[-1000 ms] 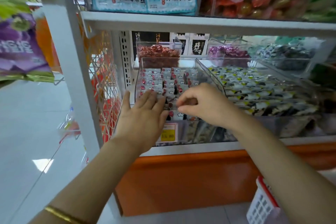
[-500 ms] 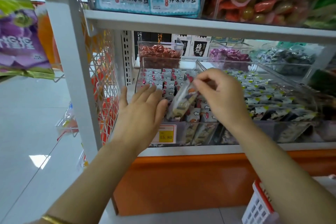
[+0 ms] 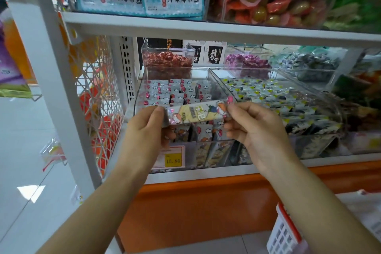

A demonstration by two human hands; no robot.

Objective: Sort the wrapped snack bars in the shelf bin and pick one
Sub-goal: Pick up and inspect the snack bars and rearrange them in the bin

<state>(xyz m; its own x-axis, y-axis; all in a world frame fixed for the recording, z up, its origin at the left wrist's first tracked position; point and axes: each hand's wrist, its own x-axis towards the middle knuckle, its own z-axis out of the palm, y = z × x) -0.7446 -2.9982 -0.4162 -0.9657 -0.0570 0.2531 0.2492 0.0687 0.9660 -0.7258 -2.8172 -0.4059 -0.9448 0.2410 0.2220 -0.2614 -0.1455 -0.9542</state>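
Observation:
A wrapped snack bar [image 3: 196,112] with cartoon print is held level in front of the clear shelf bin [image 3: 214,82]. My left hand [image 3: 148,128] pinches its left end and my right hand [image 3: 253,128] pinches its right end. Inside the bin stand several rows of the same silver and pink wrapped bars [image 3: 175,93], upright and packed close. The held bar hides part of the front rows.
A yellow price tag [image 3: 173,160] sits on the bin front. To the right is a clear bin of black and yellow wrapped snacks [image 3: 274,99]. Candy bins stand behind, a shelf board [image 3: 206,29] runs overhead, and a white basket [image 3: 286,231] sits at lower right.
My right hand lifted one bar out of the bin and turned it level. My left hand left the bars and took hold of the bar's left end.

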